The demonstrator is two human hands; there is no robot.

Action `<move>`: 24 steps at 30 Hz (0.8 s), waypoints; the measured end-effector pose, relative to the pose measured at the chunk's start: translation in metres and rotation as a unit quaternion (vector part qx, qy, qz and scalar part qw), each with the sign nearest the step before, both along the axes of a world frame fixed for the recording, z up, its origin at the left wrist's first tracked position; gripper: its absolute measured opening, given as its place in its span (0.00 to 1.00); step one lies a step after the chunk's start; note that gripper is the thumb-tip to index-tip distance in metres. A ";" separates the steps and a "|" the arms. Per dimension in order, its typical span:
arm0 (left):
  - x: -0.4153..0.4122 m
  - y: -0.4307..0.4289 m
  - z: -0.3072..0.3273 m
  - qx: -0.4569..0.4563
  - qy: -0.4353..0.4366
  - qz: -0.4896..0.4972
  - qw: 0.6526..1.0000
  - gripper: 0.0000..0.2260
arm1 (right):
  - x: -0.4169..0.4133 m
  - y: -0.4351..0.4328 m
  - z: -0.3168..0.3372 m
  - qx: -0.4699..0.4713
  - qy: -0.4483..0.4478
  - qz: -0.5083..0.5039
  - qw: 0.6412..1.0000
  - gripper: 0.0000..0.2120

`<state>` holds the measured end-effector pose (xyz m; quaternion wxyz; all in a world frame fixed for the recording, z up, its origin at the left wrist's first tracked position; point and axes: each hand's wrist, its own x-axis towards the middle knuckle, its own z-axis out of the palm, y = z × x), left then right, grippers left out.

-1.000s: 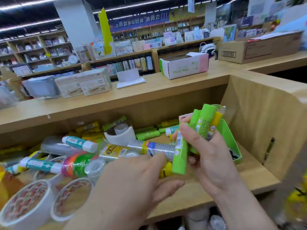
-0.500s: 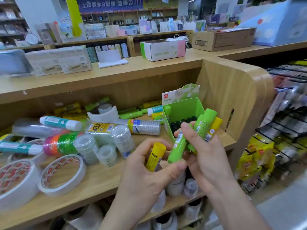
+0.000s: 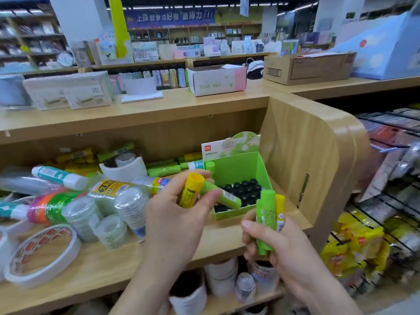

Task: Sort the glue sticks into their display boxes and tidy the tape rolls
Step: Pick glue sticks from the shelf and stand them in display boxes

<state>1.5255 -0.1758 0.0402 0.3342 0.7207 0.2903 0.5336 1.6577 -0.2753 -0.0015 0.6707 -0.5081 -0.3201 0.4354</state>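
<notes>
Stationery aisles and stock cartons blur behind the wooden shelf (image 3: pixel 109 267) I'm working at. My left hand (image 3: pixel 179 219) pinches two sticks at once. A yellow glue stick (image 3: pixel 192 189) stands up between thumb and fingers, and a green glue stick (image 3: pixel 223 196) lies crosswise with its right end over the green display box (image 3: pixel 236 167). My right hand (image 3: pixel 284 248) is curled round an upright bundle of sticks (image 3: pixel 266 214), mostly green with one yellow, held just in front of the box.

The box sits at the right end of the shelf, close to the side panel. Dark stick ends (image 3: pixel 245 189) stand in rows across its floor, so I judge some green sticks are already sorted, though it looks to have room left.

Plenty remains, as I read it. Loose green sticks (image 3: pixel 162 168) and loose yellow sticks (image 3: pixel 75 156) lie along the back of the shelf, and four or so are in my hands. I can't see a box for the yellow ones, so they have no obvious home yet.

The tape looks untouched. Wrapped stacks of clear tape (image 3: pixel 131 205) are heaped mid-shelf, a coloured tape pack (image 3: pixel 52 208) lies to their left, and a white tape roll (image 3: pixel 43 253) lies flat at the near left edge.
</notes>
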 end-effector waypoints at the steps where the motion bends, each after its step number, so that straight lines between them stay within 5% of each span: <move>1: 0.008 0.007 0.006 0.014 0.001 0.022 1.000 0.09 | 0.011 0.000 0.000 0.010 -0.013 -0.008 1.000 0.07; 9: 0.062 0.070 0.011 0.139 0.175 0.038 0.974 0.11 | 0.064 0.023 0.013 0.035 -0.144 -0.040 0.988 0.13; 24: 0.065 0.086 -0.008 0.269 0.287 0.074 0.917 0.04 | 0.067 0.048 0.012 0.066 -0.125 -0.046 0.989 0.05</move>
